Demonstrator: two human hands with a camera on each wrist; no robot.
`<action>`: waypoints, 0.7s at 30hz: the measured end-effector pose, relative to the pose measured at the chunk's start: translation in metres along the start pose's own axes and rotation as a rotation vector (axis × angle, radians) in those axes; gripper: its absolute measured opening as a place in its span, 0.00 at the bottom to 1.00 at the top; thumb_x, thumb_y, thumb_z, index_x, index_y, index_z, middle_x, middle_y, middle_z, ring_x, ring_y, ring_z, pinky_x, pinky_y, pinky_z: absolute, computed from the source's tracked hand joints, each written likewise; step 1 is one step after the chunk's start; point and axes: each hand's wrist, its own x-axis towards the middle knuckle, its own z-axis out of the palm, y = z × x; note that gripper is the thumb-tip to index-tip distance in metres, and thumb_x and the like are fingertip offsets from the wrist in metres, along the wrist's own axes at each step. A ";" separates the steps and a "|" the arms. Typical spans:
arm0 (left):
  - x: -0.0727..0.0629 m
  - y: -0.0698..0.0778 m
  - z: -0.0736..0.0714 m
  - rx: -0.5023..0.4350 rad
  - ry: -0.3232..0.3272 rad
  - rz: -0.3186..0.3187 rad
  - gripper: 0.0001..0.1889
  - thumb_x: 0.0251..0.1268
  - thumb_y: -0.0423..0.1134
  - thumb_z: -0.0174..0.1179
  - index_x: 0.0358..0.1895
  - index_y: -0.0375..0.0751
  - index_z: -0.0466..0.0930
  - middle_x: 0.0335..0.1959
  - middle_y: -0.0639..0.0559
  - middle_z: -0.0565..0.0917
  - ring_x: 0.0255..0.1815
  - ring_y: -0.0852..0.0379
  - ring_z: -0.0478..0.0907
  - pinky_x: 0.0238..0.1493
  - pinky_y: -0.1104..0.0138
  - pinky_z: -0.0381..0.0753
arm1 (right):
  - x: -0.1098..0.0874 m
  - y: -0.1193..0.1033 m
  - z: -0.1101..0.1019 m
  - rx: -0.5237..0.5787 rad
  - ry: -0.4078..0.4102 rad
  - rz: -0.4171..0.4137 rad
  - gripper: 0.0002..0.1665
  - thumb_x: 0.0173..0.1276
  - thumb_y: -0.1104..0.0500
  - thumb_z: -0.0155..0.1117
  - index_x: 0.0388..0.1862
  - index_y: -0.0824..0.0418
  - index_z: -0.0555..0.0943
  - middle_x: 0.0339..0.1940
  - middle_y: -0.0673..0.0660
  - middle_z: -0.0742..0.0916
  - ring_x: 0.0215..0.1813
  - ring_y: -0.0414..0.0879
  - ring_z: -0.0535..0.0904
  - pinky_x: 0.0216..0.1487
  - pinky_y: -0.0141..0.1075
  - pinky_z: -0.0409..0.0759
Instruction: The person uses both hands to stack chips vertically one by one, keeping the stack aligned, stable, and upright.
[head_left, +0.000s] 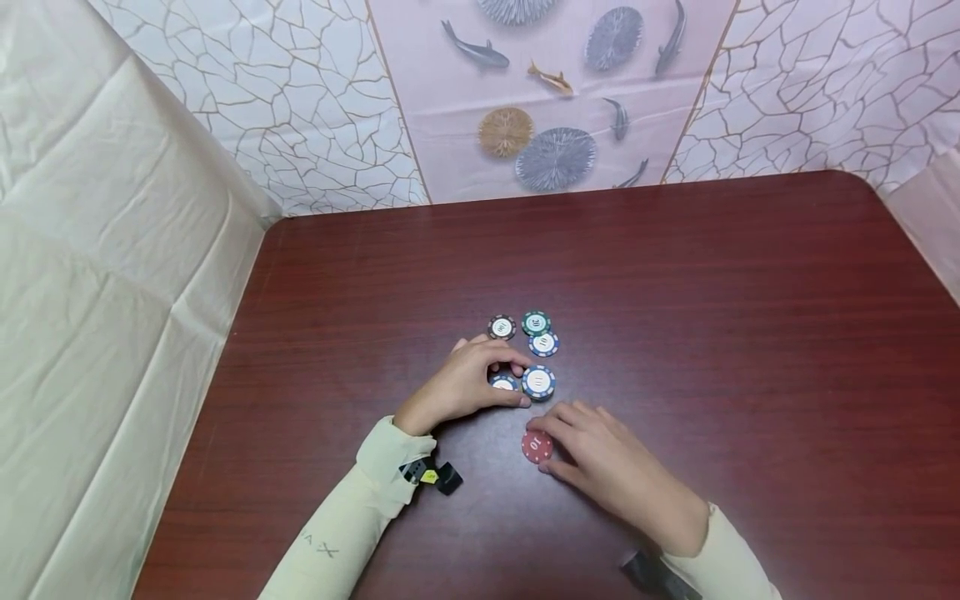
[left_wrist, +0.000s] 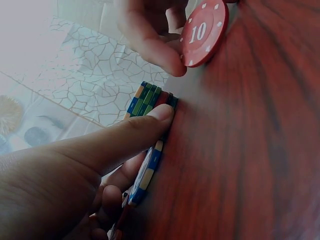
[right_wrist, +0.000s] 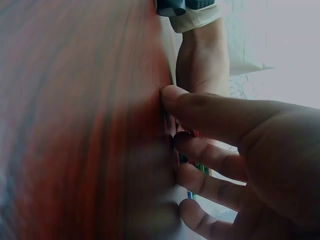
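Observation:
My left hand [head_left: 474,377] holds a short stack of poker chips [head_left: 538,383] between thumb and index finger. A blue-and-white chip is on top, with green and red edges showing below it in the left wrist view. Under the left palm lies another blue-and-white chip [head_left: 504,382], partly covered by the hand. Nearer the front, my right hand [head_left: 611,454] pinches a red poker chip [head_left: 536,447] marked 10 at its rim. The right hand's other fingers [right_wrist: 192,212] spread low over the table.
Beyond the left hand lie a black chip [head_left: 502,327], a green chip [head_left: 536,322] and a blue chip [head_left: 543,344] that overlaps the green one. The reddish-brown table [head_left: 712,317] meets a patterned cloth [head_left: 555,100] at the back. Both sleeves carry black wrist devices [head_left: 431,475].

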 end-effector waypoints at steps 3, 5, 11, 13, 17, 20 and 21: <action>0.001 0.001 0.000 0.001 -0.004 0.002 0.24 0.54 0.52 0.82 0.55 0.59 0.90 0.38 0.70 0.84 0.46 0.65 0.74 0.50 0.61 0.63 | 0.000 0.001 -0.001 0.031 0.022 0.004 0.25 0.61 0.56 0.83 0.57 0.54 0.86 0.50 0.48 0.85 0.52 0.45 0.80 0.53 0.47 0.81; 0.001 0.001 0.000 0.005 -0.008 0.001 0.24 0.54 0.52 0.82 0.56 0.59 0.90 0.38 0.70 0.84 0.47 0.65 0.74 0.50 0.61 0.63 | 0.000 0.003 -0.001 0.074 0.054 0.008 0.25 0.60 0.56 0.84 0.56 0.53 0.86 0.49 0.47 0.84 0.52 0.43 0.78 0.53 0.45 0.80; 0.003 0.004 0.000 0.020 -0.019 -0.011 0.24 0.55 0.51 0.82 0.56 0.59 0.90 0.39 0.70 0.84 0.47 0.65 0.75 0.52 0.61 0.64 | 0.001 0.006 0.000 0.221 0.165 0.007 0.26 0.58 0.60 0.84 0.56 0.54 0.87 0.47 0.45 0.81 0.52 0.41 0.75 0.52 0.42 0.78; 0.003 0.005 -0.001 0.026 -0.022 -0.013 0.23 0.55 0.50 0.82 0.56 0.59 0.90 0.39 0.69 0.84 0.47 0.64 0.75 0.52 0.61 0.65 | 0.002 0.008 0.001 0.259 0.200 0.019 0.27 0.57 0.62 0.84 0.56 0.56 0.87 0.47 0.46 0.82 0.51 0.41 0.75 0.52 0.42 0.77; 0.001 0.006 -0.001 0.029 -0.023 -0.020 0.23 0.56 0.48 0.81 0.56 0.57 0.90 0.39 0.68 0.85 0.48 0.63 0.76 0.53 0.61 0.65 | 0.007 0.010 0.000 0.320 0.249 0.076 0.27 0.55 0.64 0.85 0.54 0.59 0.87 0.46 0.49 0.83 0.47 0.43 0.77 0.48 0.40 0.77; 0.000 0.006 -0.002 0.028 -0.018 -0.020 0.23 0.56 0.47 0.81 0.57 0.57 0.90 0.39 0.68 0.85 0.48 0.63 0.76 0.53 0.60 0.65 | 0.011 0.012 -0.002 0.334 0.258 0.109 0.26 0.56 0.64 0.85 0.54 0.60 0.86 0.43 0.49 0.83 0.44 0.45 0.75 0.44 0.37 0.76; 0.000 0.006 -0.002 0.030 -0.016 -0.017 0.23 0.55 0.47 0.81 0.57 0.57 0.90 0.39 0.68 0.85 0.48 0.63 0.76 0.53 0.60 0.65 | 0.012 0.013 -0.003 0.332 0.259 0.116 0.26 0.56 0.64 0.85 0.54 0.60 0.86 0.43 0.50 0.82 0.43 0.45 0.75 0.43 0.37 0.75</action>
